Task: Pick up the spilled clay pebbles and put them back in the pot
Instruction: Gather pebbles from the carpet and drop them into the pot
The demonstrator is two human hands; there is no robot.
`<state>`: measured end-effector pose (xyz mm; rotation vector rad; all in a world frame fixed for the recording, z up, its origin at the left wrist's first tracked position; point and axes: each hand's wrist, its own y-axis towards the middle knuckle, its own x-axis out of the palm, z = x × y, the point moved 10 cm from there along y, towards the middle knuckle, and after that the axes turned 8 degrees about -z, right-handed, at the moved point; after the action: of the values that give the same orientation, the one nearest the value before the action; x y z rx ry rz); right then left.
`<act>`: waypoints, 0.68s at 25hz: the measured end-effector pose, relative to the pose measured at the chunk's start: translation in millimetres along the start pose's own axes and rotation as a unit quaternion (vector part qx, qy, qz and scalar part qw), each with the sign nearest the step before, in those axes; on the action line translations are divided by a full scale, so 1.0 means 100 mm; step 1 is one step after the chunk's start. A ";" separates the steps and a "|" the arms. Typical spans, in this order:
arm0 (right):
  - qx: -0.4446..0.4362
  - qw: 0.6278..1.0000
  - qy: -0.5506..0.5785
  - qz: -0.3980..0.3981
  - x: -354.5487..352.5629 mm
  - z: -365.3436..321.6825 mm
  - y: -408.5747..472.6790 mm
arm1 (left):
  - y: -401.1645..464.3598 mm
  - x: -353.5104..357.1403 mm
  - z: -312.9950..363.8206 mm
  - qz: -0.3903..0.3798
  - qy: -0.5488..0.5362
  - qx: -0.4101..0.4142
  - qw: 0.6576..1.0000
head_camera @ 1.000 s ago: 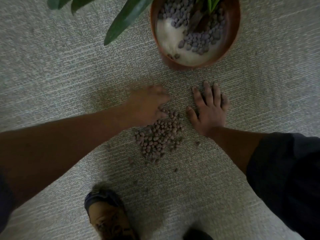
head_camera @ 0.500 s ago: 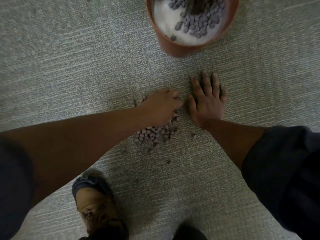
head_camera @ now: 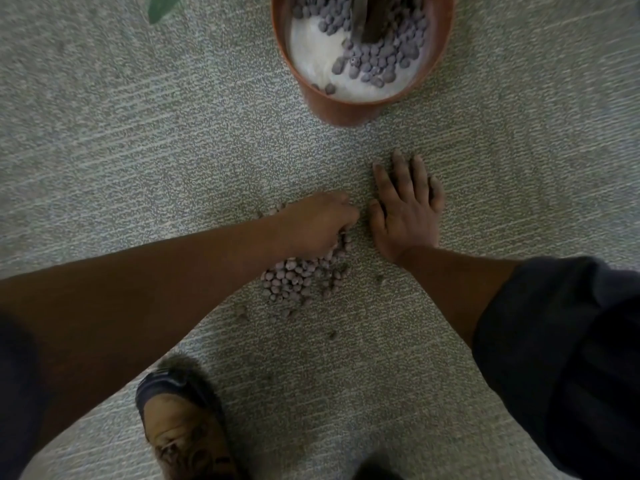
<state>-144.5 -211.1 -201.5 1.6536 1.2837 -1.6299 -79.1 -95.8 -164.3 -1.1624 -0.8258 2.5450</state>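
Observation:
A heap of small round clay pebbles (head_camera: 294, 280) lies on the grey carpet in the middle of the view. My left hand (head_camera: 317, 225) sits on the heap's upper edge, fingers curled down round a clutch of pebbles. Just to its right my right hand (head_camera: 405, 209) lies flat on the carpet, fingers straight and spread, its thumb close to the left hand's knuckles. The terracotta pot (head_camera: 341, 109) stands further away at the top, holding more pebbles (head_camera: 377, 60) over white filling and a dark plant stem.
A few stray pebbles (head_camera: 242, 313) lie loose below the heap. A shoe (head_camera: 180, 431) stands on the carpet at the bottom left. A green leaf tip (head_camera: 161, 6) shows at the top edge.
My left hand has moved right onto the heap and curled its fingers into the pebbles. The right hand has stayed flat in place. The camera view has shifted slightly.

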 end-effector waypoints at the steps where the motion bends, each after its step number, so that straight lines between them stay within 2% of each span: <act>1: 0.000 1.000 0.002 0.001 0.00 0.00 0.00 | 0.00 0.00 0.00 0.003 -0.011 0.001 1.000; 9: -0.001 1.000 -0.006 0.009 0.02 0.01 -0.01 | -0.09 0.05 0.08 0.034 0.032 0.001 0.999; 13: 0.000 1.000 -0.006 0.005 0.02 0.00 0.01 | -0.11 0.05 0.07 0.062 0.005 -0.018 0.998; 17: -0.001 1.000 -0.003 0.003 0.01 0.01 0.01 | -0.09 0.00 -0.06 0.084 -0.068 -0.045 0.993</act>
<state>-144.1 -212.2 -203.0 1.6497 1.2755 -1.6287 -74.6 -86.2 -162.0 -1.1398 -0.9178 2.7757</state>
